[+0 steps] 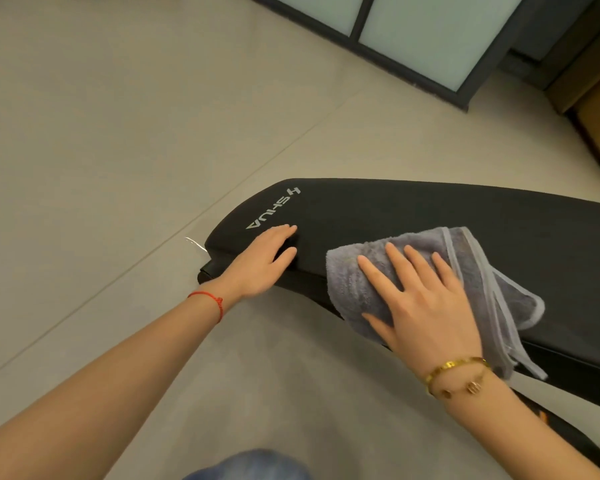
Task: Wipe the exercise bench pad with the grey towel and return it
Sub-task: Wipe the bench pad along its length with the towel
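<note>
A: Count, head view. One black bench pad (413,209), lying long across the right half of the frame, white lettering near its rounded end. One grey towel (465,271), bunched and folded on the pad's near edge, its pale hem trailing down over the side.

B: Hands?

A: Two, both bare. Right hand (426,303) lies flat on top of the towel; four fingers straight and spread apart, thumb out to the side, palm pressing the cloth onto the pad. Nothing curled round the towel.

B: Left?

A: Left hand (260,263) rests on the pad's rounded end, just below the lettering, fingers straight and close together, tips on the top surface. It is near the towel, not touching it.

B: Wrists?

A: One red string (210,301) on the left wrist. Two gold bracelets (458,375) on the right: one a plain band, one a thinner chain with small charms.

B: Surroundings?

A: Pale tiled floor (118,133). One dark-framed partition with two frosted panels (430,39) at the top. A patch of blue fabric (250,465) at the bottom edge; cannot tell what it is.
</note>
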`<control>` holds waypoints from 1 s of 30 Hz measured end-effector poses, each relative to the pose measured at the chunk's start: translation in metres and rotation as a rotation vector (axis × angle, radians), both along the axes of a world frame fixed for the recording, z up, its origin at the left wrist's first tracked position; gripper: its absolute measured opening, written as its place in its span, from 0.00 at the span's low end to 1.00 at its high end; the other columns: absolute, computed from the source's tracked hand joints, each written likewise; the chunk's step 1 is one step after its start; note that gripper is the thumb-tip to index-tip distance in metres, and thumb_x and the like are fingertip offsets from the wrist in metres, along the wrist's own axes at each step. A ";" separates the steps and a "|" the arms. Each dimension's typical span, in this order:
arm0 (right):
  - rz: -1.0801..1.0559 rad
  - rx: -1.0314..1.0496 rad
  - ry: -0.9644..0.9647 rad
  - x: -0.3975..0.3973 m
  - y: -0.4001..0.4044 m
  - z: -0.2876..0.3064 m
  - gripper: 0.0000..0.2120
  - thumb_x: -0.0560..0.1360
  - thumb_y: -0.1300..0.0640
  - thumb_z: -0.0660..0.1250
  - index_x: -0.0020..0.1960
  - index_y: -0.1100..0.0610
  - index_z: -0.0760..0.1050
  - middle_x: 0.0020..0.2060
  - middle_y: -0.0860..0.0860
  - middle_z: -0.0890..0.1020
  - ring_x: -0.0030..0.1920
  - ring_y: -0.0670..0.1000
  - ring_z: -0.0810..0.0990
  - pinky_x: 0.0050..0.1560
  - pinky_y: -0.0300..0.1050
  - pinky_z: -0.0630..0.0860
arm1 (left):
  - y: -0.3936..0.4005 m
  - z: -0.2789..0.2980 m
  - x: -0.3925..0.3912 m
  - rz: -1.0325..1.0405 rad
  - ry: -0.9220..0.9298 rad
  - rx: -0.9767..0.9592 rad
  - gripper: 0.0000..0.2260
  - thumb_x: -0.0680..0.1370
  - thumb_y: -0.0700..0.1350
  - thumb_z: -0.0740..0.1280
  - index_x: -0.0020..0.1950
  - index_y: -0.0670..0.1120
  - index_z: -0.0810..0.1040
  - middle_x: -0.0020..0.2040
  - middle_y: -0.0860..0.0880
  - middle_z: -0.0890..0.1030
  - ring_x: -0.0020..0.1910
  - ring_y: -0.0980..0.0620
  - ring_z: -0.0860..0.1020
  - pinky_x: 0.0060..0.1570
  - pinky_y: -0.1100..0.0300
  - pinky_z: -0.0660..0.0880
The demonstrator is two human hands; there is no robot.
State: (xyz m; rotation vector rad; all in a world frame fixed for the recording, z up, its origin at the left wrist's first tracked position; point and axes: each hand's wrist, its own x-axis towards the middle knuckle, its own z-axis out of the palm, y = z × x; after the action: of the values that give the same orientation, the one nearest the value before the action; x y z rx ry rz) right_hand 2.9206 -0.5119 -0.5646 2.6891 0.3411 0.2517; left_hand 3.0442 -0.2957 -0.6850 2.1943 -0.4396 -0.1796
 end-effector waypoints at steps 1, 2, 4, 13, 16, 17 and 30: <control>0.010 0.005 -0.002 0.007 0.007 -0.007 0.34 0.67 0.42 0.73 0.70 0.51 0.71 0.66 0.61 0.75 0.65 0.63 0.75 0.66 0.63 0.68 | -0.009 0.000 -0.002 0.002 -0.003 -0.010 0.22 0.84 0.51 0.55 0.78 0.51 0.60 0.78 0.51 0.60 0.78 0.52 0.55 0.78 0.50 0.49; 0.032 0.004 -0.011 0.014 0.014 -0.013 0.34 0.66 0.41 0.74 0.69 0.51 0.72 0.65 0.61 0.76 0.64 0.63 0.75 0.65 0.63 0.68 | -0.016 0.000 -0.004 0.021 -0.003 -0.012 0.22 0.84 0.51 0.53 0.78 0.51 0.60 0.79 0.51 0.59 0.79 0.52 0.53 0.78 0.48 0.46; 0.045 0.000 -0.015 0.026 0.023 -0.023 0.35 0.64 0.41 0.75 0.68 0.51 0.74 0.64 0.61 0.77 0.63 0.63 0.76 0.64 0.64 0.69 | -0.026 0.000 -0.008 0.074 -0.009 -0.008 0.21 0.84 0.51 0.51 0.78 0.52 0.60 0.79 0.52 0.59 0.79 0.51 0.51 0.77 0.47 0.43; 0.082 0.060 -0.006 -0.040 -0.049 0.026 0.37 0.64 0.41 0.75 0.71 0.48 0.70 0.68 0.57 0.74 0.67 0.60 0.74 0.68 0.59 0.67 | -0.056 0.016 -0.044 0.139 -0.091 -0.081 0.20 0.84 0.51 0.54 0.76 0.52 0.65 0.77 0.53 0.63 0.78 0.55 0.56 0.77 0.52 0.44; 0.050 0.037 -0.037 -0.057 -0.077 0.045 0.38 0.64 0.39 0.74 0.71 0.48 0.70 0.67 0.56 0.75 0.66 0.60 0.75 0.67 0.59 0.69 | -0.069 0.025 -0.051 0.111 -0.126 -0.064 0.20 0.84 0.52 0.53 0.76 0.53 0.64 0.77 0.54 0.63 0.78 0.56 0.56 0.77 0.53 0.44; 0.050 0.031 -0.027 -0.055 -0.076 0.044 0.38 0.64 0.40 0.74 0.70 0.49 0.71 0.66 0.57 0.76 0.65 0.61 0.75 0.66 0.60 0.70 | -0.073 0.027 -0.052 0.097 -0.146 -0.049 0.20 0.84 0.51 0.52 0.76 0.53 0.64 0.77 0.54 0.63 0.78 0.56 0.56 0.77 0.53 0.44; 0.140 0.061 0.012 -0.043 -0.067 0.033 0.39 0.60 0.42 0.78 0.68 0.50 0.73 0.64 0.58 0.78 0.63 0.62 0.77 0.64 0.61 0.71 | -0.072 0.028 -0.058 0.107 -0.191 -0.038 0.19 0.83 0.51 0.54 0.74 0.52 0.68 0.73 0.54 0.70 0.73 0.56 0.65 0.74 0.53 0.61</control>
State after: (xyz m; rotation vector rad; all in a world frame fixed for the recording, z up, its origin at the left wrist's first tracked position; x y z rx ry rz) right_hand 2.8774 -0.5789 -0.5313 2.7310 0.5347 0.2919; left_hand 2.9859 -0.3674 -0.6566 2.2001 -0.4261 0.0961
